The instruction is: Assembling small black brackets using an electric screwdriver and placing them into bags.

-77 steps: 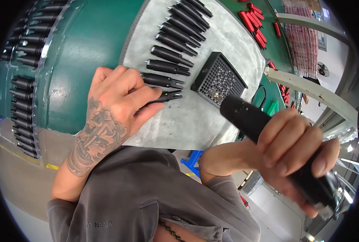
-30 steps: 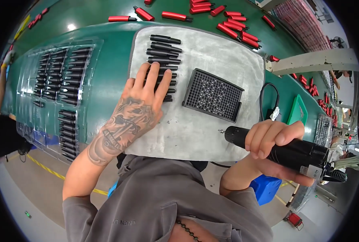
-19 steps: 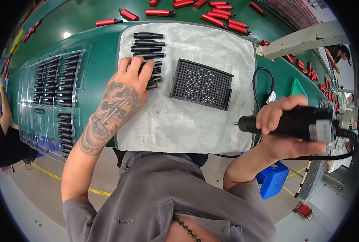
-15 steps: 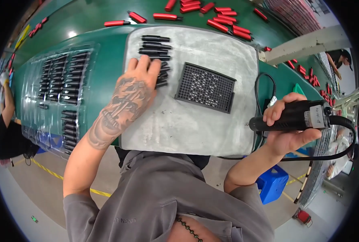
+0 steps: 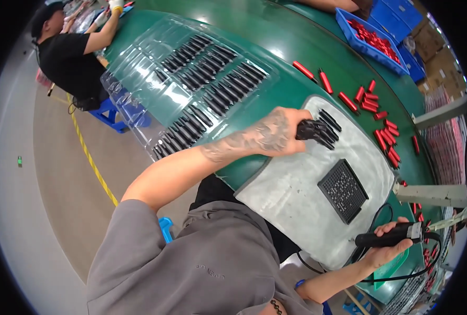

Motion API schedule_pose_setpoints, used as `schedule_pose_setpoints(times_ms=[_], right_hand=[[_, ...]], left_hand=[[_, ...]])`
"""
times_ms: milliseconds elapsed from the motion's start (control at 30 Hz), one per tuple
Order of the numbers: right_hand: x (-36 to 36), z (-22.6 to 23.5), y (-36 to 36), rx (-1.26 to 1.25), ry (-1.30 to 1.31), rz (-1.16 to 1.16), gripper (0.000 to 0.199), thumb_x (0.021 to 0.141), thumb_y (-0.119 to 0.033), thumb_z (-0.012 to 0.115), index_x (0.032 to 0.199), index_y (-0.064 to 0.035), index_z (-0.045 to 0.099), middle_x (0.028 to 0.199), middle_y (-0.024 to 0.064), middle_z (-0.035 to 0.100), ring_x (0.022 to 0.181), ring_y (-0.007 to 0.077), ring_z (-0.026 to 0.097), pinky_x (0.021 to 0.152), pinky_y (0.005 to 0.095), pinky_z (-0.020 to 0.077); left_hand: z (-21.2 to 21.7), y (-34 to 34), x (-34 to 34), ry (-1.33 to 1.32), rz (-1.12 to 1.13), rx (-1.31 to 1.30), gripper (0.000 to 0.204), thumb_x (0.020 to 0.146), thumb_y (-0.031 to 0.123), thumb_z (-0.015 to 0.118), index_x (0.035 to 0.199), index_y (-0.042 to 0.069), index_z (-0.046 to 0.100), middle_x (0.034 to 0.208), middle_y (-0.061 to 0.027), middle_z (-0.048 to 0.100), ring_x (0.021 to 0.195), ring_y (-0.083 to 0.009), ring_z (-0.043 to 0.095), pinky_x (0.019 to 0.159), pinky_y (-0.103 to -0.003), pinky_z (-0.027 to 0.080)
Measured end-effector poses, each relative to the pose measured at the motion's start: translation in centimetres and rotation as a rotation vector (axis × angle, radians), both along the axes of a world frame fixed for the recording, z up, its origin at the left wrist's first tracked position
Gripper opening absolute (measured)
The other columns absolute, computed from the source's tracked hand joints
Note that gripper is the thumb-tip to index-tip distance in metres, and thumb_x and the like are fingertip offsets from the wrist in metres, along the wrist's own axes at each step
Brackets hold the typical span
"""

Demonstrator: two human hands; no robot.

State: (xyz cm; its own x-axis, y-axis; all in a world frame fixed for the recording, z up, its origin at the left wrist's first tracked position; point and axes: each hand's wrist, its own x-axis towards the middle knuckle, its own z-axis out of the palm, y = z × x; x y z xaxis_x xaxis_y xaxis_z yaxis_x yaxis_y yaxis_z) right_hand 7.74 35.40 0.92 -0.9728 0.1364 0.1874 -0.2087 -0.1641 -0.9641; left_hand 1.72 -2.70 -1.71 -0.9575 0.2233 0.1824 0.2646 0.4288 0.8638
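My left hand (image 5: 275,134) is closed around a bunch of black cylindrical parts (image 5: 311,129) at the near end of a row of such parts (image 5: 328,122) on a grey mat (image 5: 302,189). My right hand (image 5: 385,251) grips a black corded electric screwdriver (image 5: 388,239) at the mat's right edge, held roughly level. A black square grid tray (image 5: 343,190) lies on the mat between the two hands.
A clear plastic tray (image 5: 191,79) holding rows of black parts lies on the green table (image 5: 275,37) to the left. Red cylinders (image 5: 372,102) are scattered beyond the mat, more in a blue bin (image 5: 372,39). Another person in black (image 5: 68,47) works at far left.
The view has swung round. My left hand has gone from lying flat by the black parts to gripping a bunch of them. My right hand still holds the screwdriver, now lower right.
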Motion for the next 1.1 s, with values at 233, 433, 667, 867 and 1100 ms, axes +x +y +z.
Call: schedule_pose_setpoints(times_ms=[233,433,667,867,1100], right_hand=[[0.2,0.7,-0.7,0.124,-0.046,-0.131,0.072,0.091,-0.073,0.049,0.119,-0.0063,0.054,0.076,0.001,0.056,0.059,0.0098,0.05,0.058,0.0224,0.0407],[-0.2,0.3,-0.3,0.152,-0.068,-0.144,0.075,0.09,-0.074,0.05,0.121,-0.0057,0.053,0.077,0.001,0.057,0.061,0.0097,0.05,0.06,0.022,0.0415],[-0.2,-0.6,0.8,0.129,-0.061,-0.097,0.078,0.089,-0.074,0.051,0.125,-0.0045,0.051,0.078,0.001,0.056,0.061,0.0089,0.05,0.06,0.0217,0.0412],[0.1,-1.9,1.5,0.153,0.09,-0.041,0.077,0.092,-0.07,0.05,0.128,-0.0022,0.05,0.078,0.002,0.055,0.063,0.0102,0.049,0.06,0.022,0.0398],[0.1,-2.4,1.5,0.122,0.11,-0.063,0.079,0.091,-0.071,0.052,0.13,-0.0019,0.049,0.08,0.0027,0.055,0.064,0.0099,0.049,0.062,0.0214,0.0393]], left_hand=[[3.4,-19.3,5.5,-0.166,0.657,0.065,0.03,0.075,0.016,0.069,0.1,0.0,0.065,0.077,-0.0047,0.064,0.064,-0.0122,0.056,0.057,-0.022,0.044],[1.5,-30.3,9.9,-0.707,0.995,0.444,0.022,0.085,0.016,0.066,0.095,-0.004,0.064,0.082,-0.0107,0.068,0.062,-0.0138,0.065,0.053,-0.02,0.057],[1.1,-31.6,8.0,-0.81,1.159,0.507,0.028,0.088,0.015,0.065,0.105,-0.007,0.058,0.091,-0.0174,0.067,0.064,-0.0188,0.066,0.053,-0.025,0.06],[1.4,-32.3,8.2,-0.963,1.13,0.255,0.032,0.093,0.02,0.063,0.111,-0.006,0.055,0.092,-0.0183,0.064,0.065,-0.0216,0.066,0.057,-0.029,0.061],[1.6,-29.4,9.6,-0.754,1.327,-0.021,0.039,0.092,0.028,0.068,0.112,-0.004,0.057,0.083,-0.0106,0.061,0.065,-0.0172,0.062,0.061,-0.027,0.058]])
